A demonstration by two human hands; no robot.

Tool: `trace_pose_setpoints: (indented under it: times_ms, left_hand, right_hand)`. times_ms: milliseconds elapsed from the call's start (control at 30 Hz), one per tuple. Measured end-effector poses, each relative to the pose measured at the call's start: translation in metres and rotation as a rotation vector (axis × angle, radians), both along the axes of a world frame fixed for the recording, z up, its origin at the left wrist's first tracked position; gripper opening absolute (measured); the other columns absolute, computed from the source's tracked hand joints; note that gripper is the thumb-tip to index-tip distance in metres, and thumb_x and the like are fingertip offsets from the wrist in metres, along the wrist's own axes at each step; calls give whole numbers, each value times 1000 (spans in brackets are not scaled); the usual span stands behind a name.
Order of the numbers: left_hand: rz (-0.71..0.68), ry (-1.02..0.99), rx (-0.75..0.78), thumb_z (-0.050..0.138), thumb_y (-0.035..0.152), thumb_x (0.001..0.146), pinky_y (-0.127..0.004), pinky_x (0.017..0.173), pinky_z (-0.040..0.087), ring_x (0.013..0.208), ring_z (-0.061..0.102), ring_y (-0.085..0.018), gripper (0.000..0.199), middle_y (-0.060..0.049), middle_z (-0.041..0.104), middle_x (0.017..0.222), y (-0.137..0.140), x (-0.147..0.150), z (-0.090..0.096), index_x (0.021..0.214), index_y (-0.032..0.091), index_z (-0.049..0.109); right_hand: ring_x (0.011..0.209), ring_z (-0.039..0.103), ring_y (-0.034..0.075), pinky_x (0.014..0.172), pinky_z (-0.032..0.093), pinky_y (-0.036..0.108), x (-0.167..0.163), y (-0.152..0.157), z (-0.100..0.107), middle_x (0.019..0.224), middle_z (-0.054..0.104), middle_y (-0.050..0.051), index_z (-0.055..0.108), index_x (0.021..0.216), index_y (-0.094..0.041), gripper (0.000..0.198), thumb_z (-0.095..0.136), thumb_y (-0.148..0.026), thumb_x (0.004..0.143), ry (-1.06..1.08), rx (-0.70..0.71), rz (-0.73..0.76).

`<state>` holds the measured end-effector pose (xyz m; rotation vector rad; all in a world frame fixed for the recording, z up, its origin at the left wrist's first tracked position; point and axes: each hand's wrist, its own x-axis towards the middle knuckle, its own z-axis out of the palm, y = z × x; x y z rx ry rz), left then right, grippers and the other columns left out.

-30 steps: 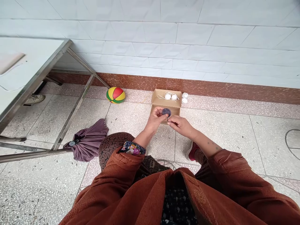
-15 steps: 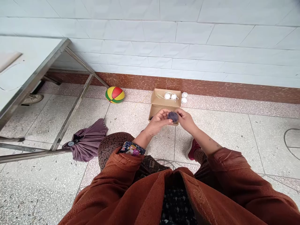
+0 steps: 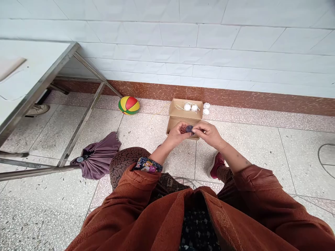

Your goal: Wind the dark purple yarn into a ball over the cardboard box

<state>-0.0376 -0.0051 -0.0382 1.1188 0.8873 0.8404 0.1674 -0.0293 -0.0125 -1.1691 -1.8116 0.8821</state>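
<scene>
My left hand (image 3: 178, 134) is closed round a small ball of dark purple-grey yarn (image 3: 189, 129), which is partly hidden by the fingers. At the ball's right side, my right hand (image 3: 209, 134) pinches with thumb and forefinger, and its fingertips seem to be on the yarn. Both hands are held above the near part of an open cardboard box (image 3: 171, 122) on the floor. Two white yarn balls (image 3: 191, 107) with loose ends lie in the raised far part of the box. Two more white balls (image 3: 206, 108) sit just right of it.
A red, yellow and green ball (image 3: 129, 105) rests by the wall. On the left stand a metal-framed table (image 3: 39, 82) and a folded purple umbrella (image 3: 98, 157) leaning near its leg. Someone's shoe (image 3: 38, 109) shows under the table. A thin cable (image 3: 319, 153) curves at the right.
My right hand has come leftward over the ball's right side, its thumb and forefinger now pinching in front of it. The ball has shifted slightly left and is more covered.
</scene>
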Motion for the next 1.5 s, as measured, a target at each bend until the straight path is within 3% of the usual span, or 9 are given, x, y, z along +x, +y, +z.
trace_pose_setpoints:
  times_ms: [167, 367, 500, 633, 833, 933, 1067, 1300, 1500]
  left_hand:
    - [-230, -136, -64, 97, 36, 71, -29, 81, 51, 83, 65, -13, 47, -1, 71, 93, -8, 0, 13, 106, 20, 70]
    - [-17, -332, -119, 99, 39, 69, -29, 81, 54, 92, 67, -14, 54, -2, 72, 105, -7, 0, 15, 109, 23, 66]
    - [168, -295, -110, 97, 38, 70, -29, 81, 53, 89, 66, -13, 52, -1, 73, 104, -1, 0, 8, 107, 23, 64]
    - [230, -148, -55, 95, 33, 69, -30, 82, 50, 85, 64, -14, 49, 0, 73, 96, 3, 0, 1, 104, 21, 64]
    - [102, -53, -3, 95, 32, 69, -31, 86, 47, 85, 63, -14, 47, -1, 72, 97, 1, 1, 0, 101, 20, 64]
    - [-67, -18, 18, 96, 33, 71, -30, 84, 48, 85, 63, -14, 46, -1, 72, 97, -3, 1, 6, 103, 20, 66]
    - [-249, -142, -14, 97, 36, 73, -31, 84, 51, 87, 65, -15, 47, -1, 71, 96, -9, 0, 13, 106, 21, 66]
    - [5, -302, -39, 99, 42, 70, -32, 87, 54, 93, 68, -16, 56, -1, 72, 102, -5, 1, 9, 107, 23, 62]
    - [211, -20, 97, 93, 30, 71, -32, 87, 52, 91, 66, -15, 49, -2, 72, 101, 6, -1, -3, 106, 21, 61]
  right_hand:
    - [83, 63, 23, 81, 52, 38, 7, 10, -10, 85, 71, 4, 72, 84, -26, 24, 68, -43, 101, 0, 0, -145]
    - [81, 63, 22, 78, 51, 35, -4, 6, -26, 85, 70, 3, 69, 88, -25, 19, 62, -35, 103, -12, -83, -167]
    - [82, 64, 21, 78, 50, 34, -15, -7, -26, 88, 71, 4, 70, 91, -25, 17, 62, -33, 103, -114, -68, 32]
    - [77, 63, 19, 77, 51, 33, -16, -11, -12, 86, 70, 3, 73, 91, -25, 24, 63, -42, 106, -72, -24, 188]
    - [85, 66, 24, 84, 53, 40, 4, 2, 3, 88, 73, 5, 78, 93, -28, 29, 65, -50, 105, 15, 32, -50]
    - [86, 65, 24, 84, 53, 41, 9, 7, -2, 87, 72, 5, 77, 90, -28, 27, 65, -48, 104, 5, 38, -108]
    - [87, 65, 24, 86, 53, 40, 6, 9, -13, 87, 72, 5, 74, 86, -26, 24, 66, -42, 103, 16, 7, -143]
    - [85, 67, 21, 80, 51, 33, -5, 4, -27, 89, 74, 3, 71, 91, -24, 17, 61, -32, 102, -28, -143, -102]
    - [77, 65, 18, 76, 50, 30, -9, -6, -24, 87, 72, 2, 72, 88, -24, 20, 65, -35, 103, -148, -74, 157]
